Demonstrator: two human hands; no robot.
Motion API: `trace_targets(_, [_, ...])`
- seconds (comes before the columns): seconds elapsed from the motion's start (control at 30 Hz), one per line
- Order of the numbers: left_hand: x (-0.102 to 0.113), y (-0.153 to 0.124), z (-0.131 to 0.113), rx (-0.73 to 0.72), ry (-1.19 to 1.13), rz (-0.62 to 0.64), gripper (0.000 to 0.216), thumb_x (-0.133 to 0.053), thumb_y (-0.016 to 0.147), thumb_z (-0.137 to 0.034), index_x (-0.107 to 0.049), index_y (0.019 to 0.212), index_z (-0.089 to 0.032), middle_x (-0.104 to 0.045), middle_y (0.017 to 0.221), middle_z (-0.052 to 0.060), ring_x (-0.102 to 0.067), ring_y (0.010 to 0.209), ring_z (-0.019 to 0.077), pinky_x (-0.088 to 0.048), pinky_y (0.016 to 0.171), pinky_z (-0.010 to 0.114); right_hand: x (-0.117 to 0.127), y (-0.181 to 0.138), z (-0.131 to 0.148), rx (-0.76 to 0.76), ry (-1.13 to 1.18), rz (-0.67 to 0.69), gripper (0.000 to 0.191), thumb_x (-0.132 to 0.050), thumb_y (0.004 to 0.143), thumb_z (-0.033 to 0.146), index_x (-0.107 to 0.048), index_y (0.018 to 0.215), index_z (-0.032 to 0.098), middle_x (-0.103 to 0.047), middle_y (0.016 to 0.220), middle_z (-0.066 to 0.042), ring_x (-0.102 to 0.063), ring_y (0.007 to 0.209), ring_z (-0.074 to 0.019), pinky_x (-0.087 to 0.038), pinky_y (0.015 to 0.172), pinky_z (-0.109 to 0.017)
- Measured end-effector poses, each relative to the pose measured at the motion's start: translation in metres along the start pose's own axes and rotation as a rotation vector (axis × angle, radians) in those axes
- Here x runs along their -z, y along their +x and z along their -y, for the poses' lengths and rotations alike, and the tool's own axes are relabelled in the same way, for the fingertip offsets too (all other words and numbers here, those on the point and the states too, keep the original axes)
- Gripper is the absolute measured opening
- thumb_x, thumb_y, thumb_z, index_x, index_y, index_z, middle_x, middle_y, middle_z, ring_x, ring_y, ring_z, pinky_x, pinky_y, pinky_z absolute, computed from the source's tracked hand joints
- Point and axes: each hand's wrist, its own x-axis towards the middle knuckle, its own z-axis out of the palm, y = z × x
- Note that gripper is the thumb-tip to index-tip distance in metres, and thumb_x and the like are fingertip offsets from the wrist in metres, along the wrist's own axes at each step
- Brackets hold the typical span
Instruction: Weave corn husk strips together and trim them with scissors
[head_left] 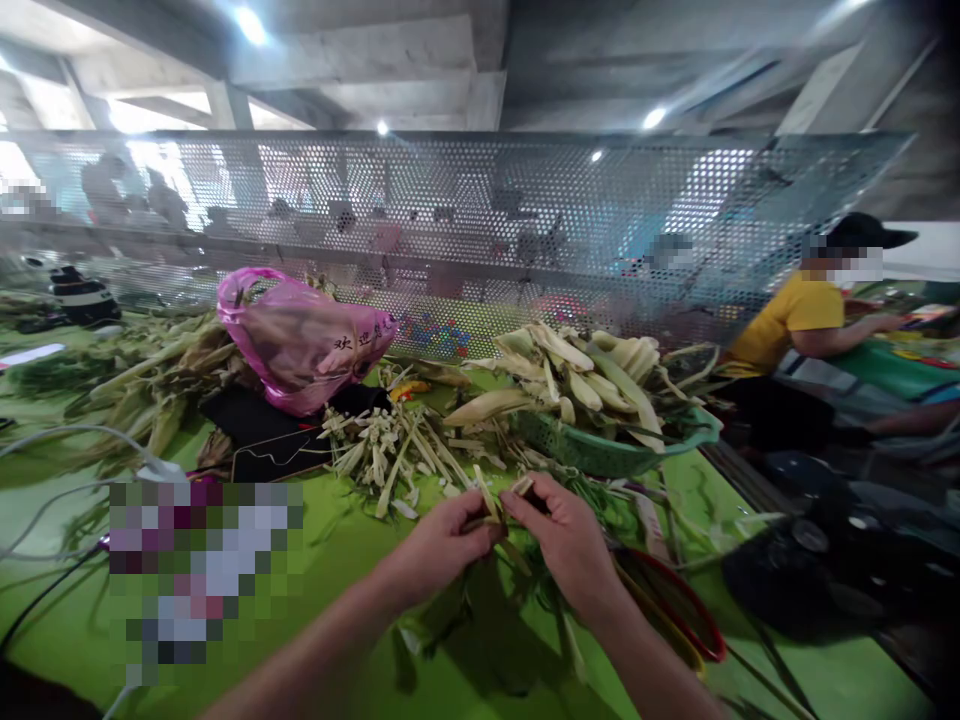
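Note:
Over the near middle of the green table (pixel 345 610), my left hand (pixel 450 548) is closed, thumb and fingers pinching a pale strip of corn husk (pixel 486 492). Close beside it, my right hand (pixel 566 540) pinches a short folded piece of husk (pixel 523 486) at its fingertips. The two hands almost touch; whether both pieces are joined between them I cannot tell. Just beyond lies a heap of short, pale bundled husk pieces (pixel 382 450). A green basket (pixel 600 455) behind my right hand is piled with dry corn husks (pixel 577 375).
A pink plastic bag (pixel 300 340) stands at back left beside loose husks (pixel 157 370). White cables (pixel 67 430) lie at left. A red-rimmed loop (pixel 701 610) and black bag (pixel 795 575) are at right. Behind rises a perforated metal screen (pixel 465 220); a person in yellow (pixel 795 315) sits right.

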Motion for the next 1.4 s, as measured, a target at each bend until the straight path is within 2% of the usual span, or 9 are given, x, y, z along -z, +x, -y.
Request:
trace_targets(0.13, [0.0, 0.002, -0.002, 0.001, -0.103, -0.109, 0.03, -0.068, 0.075, -0.037, -0.065, 0.096, -0.015, -0.061, 0.086, 0.004, -0.05, 0.073, 0.0126, -0.039, 0.068, 0.023, 0.001, -0.002, 0.001, -0.042, 0.105, 0.052, 0.029, -0.057, 0.082, 0.047, -0.06, 0.079, 0.019, -0.06, 0.075, -0.001, -0.053, 0.072, -0.0171, -0.043, 0.067, -0.026])
trace_targets(0.23, [0.0, 0.002, -0.006, -0.024, -0.167, -0.194, 0.028, -0.068, 0.075, -0.038, -0.064, 0.087, -0.014, -0.058, 0.078, 0.002, -0.047, 0.066, 0.0103, -0.037, 0.063, 0.022, 0.0, -0.005, 0.004, -0.062, 0.08, 0.14, 0.031, -0.056, 0.082, 0.049, -0.059, 0.078, 0.019, -0.056, 0.072, 0.0, -0.049, 0.069, -0.016, -0.041, 0.063, -0.025])
trace_targets(0.37, [0.001, 0.002, -0.008, -0.03, -0.2, -0.212, 0.026, -0.067, 0.076, -0.039, -0.061, 0.08, -0.014, -0.055, 0.072, 0.001, -0.048, 0.066, 0.0106, -0.037, 0.064, 0.023, -0.004, -0.008, 0.004, -0.037, -0.012, 0.182, 0.032, -0.055, 0.083, 0.049, -0.058, 0.07, 0.019, -0.05, 0.064, 0.001, -0.045, 0.062, -0.0149, -0.038, 0.057, -0.025])
trace_targets(0.5, [0.003, 0.002, -0.004, -0.003, -0.215, -0.213, 0.028, -0.064, 0.077, -0.04, -0.058, 0.075, -0.013, -0.054, 0.064, 0.0, -0.047, 0.059, 0.0096, -0.034, 0.06, 0.022, -0.007, -0.007, 0.005, 0.017, -0.058, 0.182, 0.03, -0.054, 0.084, 0.046, -0.06, 0.07, 0.02, -0.052, 0.064, 0.0, -0.046, 0.062, -0.0156, -0.039, 0.059, -0.025])
trace_targets(0.63, [0.006, 0.004, -0.002, 0.018, -0.258, -0.191, 0.027, -0.063, 0.078, -0.039, -0.054, 0.071, -0.014, -0.051, 0.06, -0.001, -0.042, 0.054, 0.008, -0.031, 0.056, 0.022, -0.007, -0.006, 0.002, 0.043, -0.121, 0.174, 0.031, -0.053, 0.084, 0.046, -0.061, 0.071, 0.02, -0.055, 0.065, 0.0, -0.049, 0.065, -0.0172, -0.039, 0.061, -0.027])
trace_targets(0.83, [0.006, 0.005, -0.004, 0.02, -0.173, -0.141, 0.024, -0.06, 0.08, -0.037, -0.056, 0.075, -0.014, -0.053, 0.064, 0.0, -0.046, 0.06, 0.0099, -0.033, 0.06, 0.023, 0.0, -0.007, -0.008, 0.027, -0.119, 0.192, 0.028, -0.053, 0.086, 0.043, -0.062, 0.075, 0.02, -0.059, 0.07, -0.001, -0.052, 0.069, -0.0175, -0.042, 0.067, -0.027])
trace_targets(1.03, [0.004, 0.005, -0.006, -0.002, -0.159, -0.053, 0.016, -0.058, 0.078, -0.028, -0.061, 0.087, -0.014, -0.055, 0.079, 0.002, -0.048, 0.068, 0.0114, -0.038, 0.067, 0.025, 0.004, -0.005, -0.007, -0.029, 0.127, 0.101, 0.022, -0.06, 0.083, 0.041, -0.063, 0.092, 0.021, -0.066, 0.088, -0.004, -0.058, 0.082, -0.02, -0.046, 0.08, -0.031])
trace_targets(1.17, [0.001, 0.005, -0.005, 0.016, -0.121, -0.001, 0.016, -0.058, 0.076, -0.025, -0.061, 0.089, -0.016, -0.054, 0.08, 0.002, -0.049, 0.072, 0.0128, -0.039, 0.07, 0.026, 0.006, -0.006, -0.006, -0.07, 0.171, 0.038, 0.022, -0.063, 0.08, 0.04, -0.064, 0.087, 0.019, -0.065, 0.08, -0.003, -0.057, 0.075, -0.0189, -0.046, 0.073, -0.029])
trace_targets(1.4, [-0.001, 0.002, -0.001, 0.092, -0.072, 0.068, 0.019, -0.059, 0.077, -0.027, -0.06, 0.09, -0.014, -0.05, 0.073, -0.001, -0.042, 0.065, 0.0107, -0.034, 0.065, 0.024, 0.005, -0.01, 0.0, 0.027, 0.072, -0.059, 0.023, -0.063, 0.08, 0.038, -0.06, 0.073, 0.017, -0.057, 0.07, -0.001, -0.051, 0.07, -0.0157, -0.043, 0.067, -0.025])
